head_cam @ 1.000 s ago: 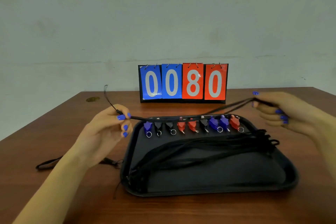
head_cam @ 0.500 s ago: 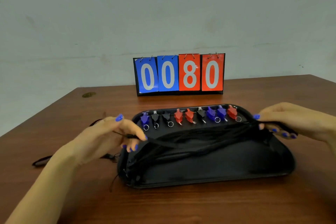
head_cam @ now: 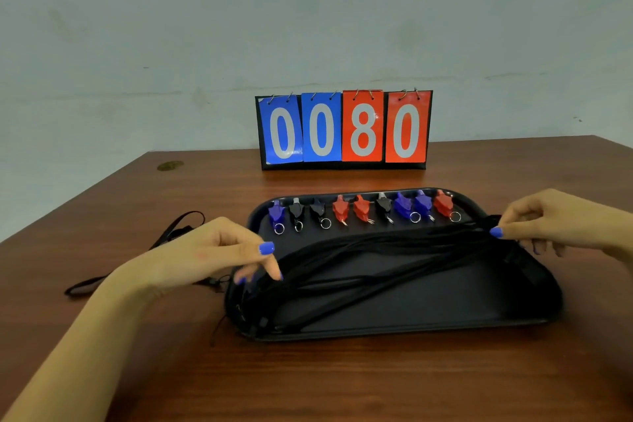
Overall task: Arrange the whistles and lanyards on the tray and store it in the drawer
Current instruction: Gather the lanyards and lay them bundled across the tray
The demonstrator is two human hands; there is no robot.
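Observation:
A black tray (head_cam: 428,315) lies on the wooden table. Along its far edge stands a row of several whistles (head_cam: 363,211), blue, black and red, each with a metal ring. A bundle of black lanyards (head_cam: 376,257) stretches across the tray from left to right. My left hand (head_cam: 219,253) rests at the tray's left end, fingertips pressing a lanyard onto the bundle. My right hand (head_cam: 555,221) pinches the lanyard's other end at the tray's right rim. One more black lanyard (head_cam: 137,260) lies loose on the table behind my left hand.
A flip scoreboard (head_cam: 344,130) reading 0080 stands upright behind the tray near the table's far edge. A small brass-coloured disc (head_cam: 170,165) sits in the tabletop at the far left. A pale wall rises behind the table.
Both hands have come down with the stretched lanyard, from above the whistles onto the bundle in the tray. The hands now sit at the tray's two ends.

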